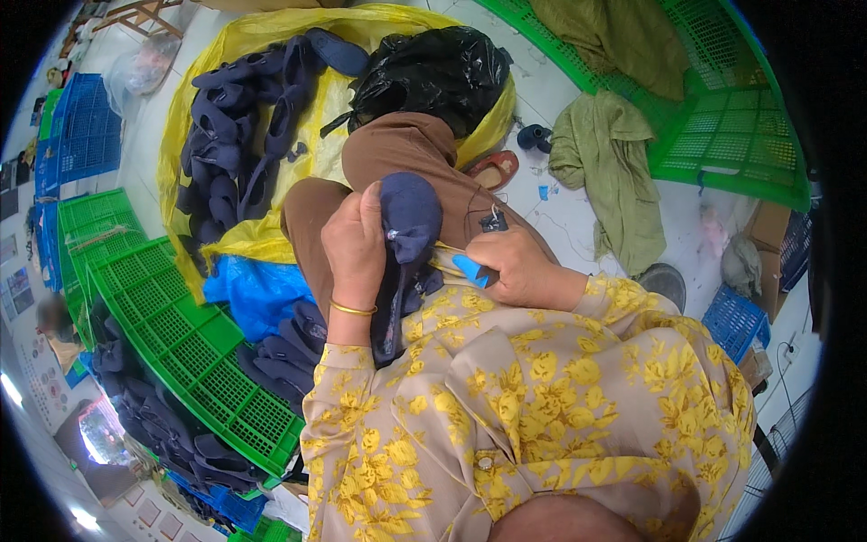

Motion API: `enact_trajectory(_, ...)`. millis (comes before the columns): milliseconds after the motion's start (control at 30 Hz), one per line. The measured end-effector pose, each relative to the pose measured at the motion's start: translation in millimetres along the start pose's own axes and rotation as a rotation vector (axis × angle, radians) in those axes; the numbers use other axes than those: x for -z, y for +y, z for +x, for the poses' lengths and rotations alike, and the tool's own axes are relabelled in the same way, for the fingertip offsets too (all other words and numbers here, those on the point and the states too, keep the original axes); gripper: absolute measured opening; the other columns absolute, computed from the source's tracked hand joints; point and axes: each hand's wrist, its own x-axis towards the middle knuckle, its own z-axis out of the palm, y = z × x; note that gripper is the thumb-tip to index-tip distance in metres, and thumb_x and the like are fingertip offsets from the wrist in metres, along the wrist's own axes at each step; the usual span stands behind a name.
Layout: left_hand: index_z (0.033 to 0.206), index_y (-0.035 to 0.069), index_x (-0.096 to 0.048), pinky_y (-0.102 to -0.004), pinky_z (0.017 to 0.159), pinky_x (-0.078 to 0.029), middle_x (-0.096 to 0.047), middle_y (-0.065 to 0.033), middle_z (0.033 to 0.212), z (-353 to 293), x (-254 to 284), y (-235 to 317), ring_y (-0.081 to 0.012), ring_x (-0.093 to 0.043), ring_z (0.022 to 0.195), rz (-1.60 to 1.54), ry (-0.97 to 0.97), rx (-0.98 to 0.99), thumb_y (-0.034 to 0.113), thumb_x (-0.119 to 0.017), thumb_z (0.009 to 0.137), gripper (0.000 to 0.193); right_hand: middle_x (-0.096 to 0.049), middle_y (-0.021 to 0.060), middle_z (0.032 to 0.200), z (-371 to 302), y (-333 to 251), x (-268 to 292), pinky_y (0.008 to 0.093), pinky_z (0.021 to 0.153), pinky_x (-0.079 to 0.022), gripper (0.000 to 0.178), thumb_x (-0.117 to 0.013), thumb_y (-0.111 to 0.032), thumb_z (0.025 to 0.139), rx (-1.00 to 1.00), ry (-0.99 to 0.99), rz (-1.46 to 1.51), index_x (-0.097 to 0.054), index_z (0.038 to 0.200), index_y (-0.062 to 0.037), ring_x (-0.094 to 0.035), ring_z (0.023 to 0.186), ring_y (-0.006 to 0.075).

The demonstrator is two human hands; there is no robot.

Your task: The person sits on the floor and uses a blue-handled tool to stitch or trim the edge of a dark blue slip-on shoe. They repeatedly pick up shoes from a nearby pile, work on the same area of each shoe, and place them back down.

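Observation:
My left hand [355,239], with a gold bangle at its wrist, is closed on a navy fabric shoe [411,217] above my lap. The shoe's rounded end points up and away from me, and its lower part hangs toward my body. To the right, apart from the shoe, my right hand [519,266] is closed round a small tool with a bright blue handle [471,269]. A dark piece [493,220] with thin thread-like strands shows above that fist. The tool's working end cannot be made out. More navy shoes [289,348] lie by my left side.
A yellow plastic sheet [316,135] ahead bears a heap of navy shoes [217,154] and a black plastic bag [433,77]. Green crates [194,330] stand at left, another green crate [731,144] at far right. Olive cloth [610,172] and a red shoe [495,170] lie on the floor.

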Motion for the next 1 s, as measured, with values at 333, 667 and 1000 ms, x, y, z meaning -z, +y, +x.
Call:
enact_trajectory(333,0.095,0.007,-0.065,-0.0341,0.061,-0.045,-0.053,-0.0094,0.08,-21.1,39.1,25.1,-0.0264,-0.055,0.069,-0.022,-0.1,-0.331,0.026,-0.081,0.071,0.035,-0.047,-0.0054,0.071,-8.2,20.4,28.2,0.016,0.048,-0.028,0.02,-0.048,-0.012,0.092,-0.836,0.352,0.891,-0.064,0.103,-0.0104,-0.035,0.053,0.001)
enact_trajectory(667,0.099,0.007,-0.066,-0.0343,0.062,-0.046,-0.048,-0.0079,0.08,-26.7,35.3,39.2,-0.0249,-0.052,0.07,0.291,-0.054,-0.479,0.023,-0.084,0.061,0.045,-0.062,0.0091,0.085,-20.7,38.3,40.1,0.0323,0.067,-0.047,0.033,-0.042,0.005,0.079,-0.602,0.141,0.261,-0.054,0.109,-0.0028,-0.057,0.07,0.019)
enact_trajectory(1000,0.095,-0.003,-0.061,-0.0332,0.063,-0.046,-0.06,-0.0132,0.077,-27.3,23.1,6.9,-0.0253,-0.058,0.069,-0.12,0.031,-0.151,0.009,-0.061,0.087,0.014,-0.057,0.0009,0.072,35.4,-21.4,0.4,0.0256,0.059,-0.043,0.01,-0.06,-0.01,0.089,-0.481,0.05,0.513,-0.059,0.094,-0.0017,-0.051,0.065,0.0076)
